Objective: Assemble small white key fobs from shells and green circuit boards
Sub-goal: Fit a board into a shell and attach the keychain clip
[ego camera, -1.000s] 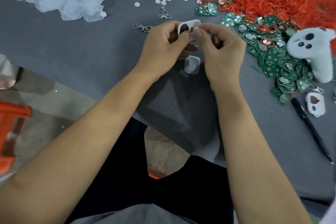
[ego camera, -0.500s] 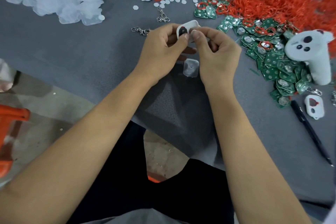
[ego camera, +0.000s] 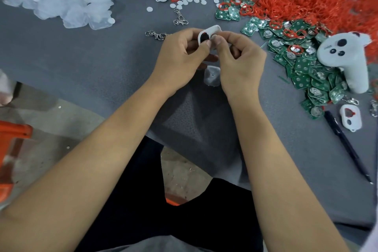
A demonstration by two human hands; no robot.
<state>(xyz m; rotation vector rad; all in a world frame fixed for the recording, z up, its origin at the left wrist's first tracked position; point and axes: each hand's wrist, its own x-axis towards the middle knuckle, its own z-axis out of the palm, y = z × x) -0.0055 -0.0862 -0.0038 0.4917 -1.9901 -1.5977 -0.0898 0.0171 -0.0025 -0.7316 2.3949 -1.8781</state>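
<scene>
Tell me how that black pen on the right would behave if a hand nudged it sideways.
The black pen looks slim and round, so it would probably roll on the grey table cover. It looks stiff and likely light. The cover's matte texture may slow it.

Both hands raised together, left hand and right hand pinching

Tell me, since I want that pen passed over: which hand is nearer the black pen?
Right. The right hand is up and left of the black pen, pinching the white shell; the left hand is farther left.
</scene>
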